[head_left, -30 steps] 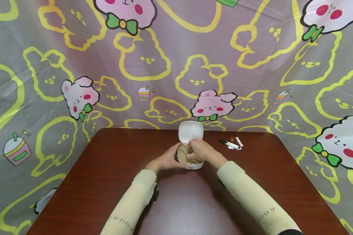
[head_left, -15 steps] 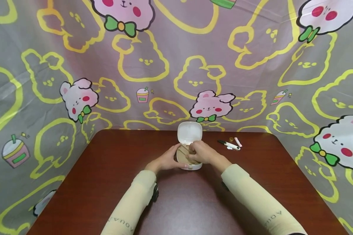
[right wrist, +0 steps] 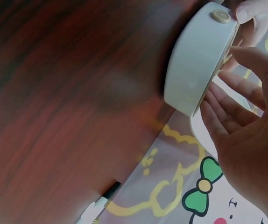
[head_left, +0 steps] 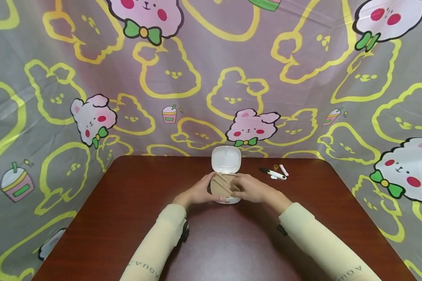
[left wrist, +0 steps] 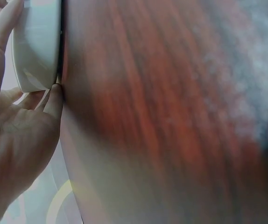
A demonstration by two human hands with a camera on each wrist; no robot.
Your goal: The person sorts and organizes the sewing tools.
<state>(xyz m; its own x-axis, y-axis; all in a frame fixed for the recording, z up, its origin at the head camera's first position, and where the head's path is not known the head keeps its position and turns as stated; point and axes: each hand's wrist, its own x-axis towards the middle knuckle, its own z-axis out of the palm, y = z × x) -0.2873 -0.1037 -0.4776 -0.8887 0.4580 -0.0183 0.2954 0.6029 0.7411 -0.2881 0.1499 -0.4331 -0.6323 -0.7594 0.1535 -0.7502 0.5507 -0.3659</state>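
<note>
A small white case [head_left: 232, 200] with rounded corners stands on the table, its lid [head_left: 226, 159] raised at the back. Inside lies a tan insert [head_left: 219, 186] with slanted ridges. My left hand [head_left: 197, 192] grips the case's left side, with the thumb at the front. In the left wrist view, fingers of the left hand [left wrist: 19, 140] reach under the white wall. My right hand [head_left: 253, 189] is at the case's right edge, partly covering the insert. In the right wrist view, its fingers [right wrist: 225, 105] extend to the rim, near the case's round tan button [right wrist: 221, 16].
To the right on the brown table [head_left: 144, 179] lie a slim black-and-white tool [head_left: 274, 173], a small pink-and-white piece [head_left: 283, 169] and a tiny yellowish ring [head_left: 276, 166]. A patterned curtain [head_left: 197, 97] rises behind the table's far edge.
My right hand has shifted rightward from over the middle of the insert to the right edge, showing more of the ridges. My left hand keeps its grip on the case.
</note>
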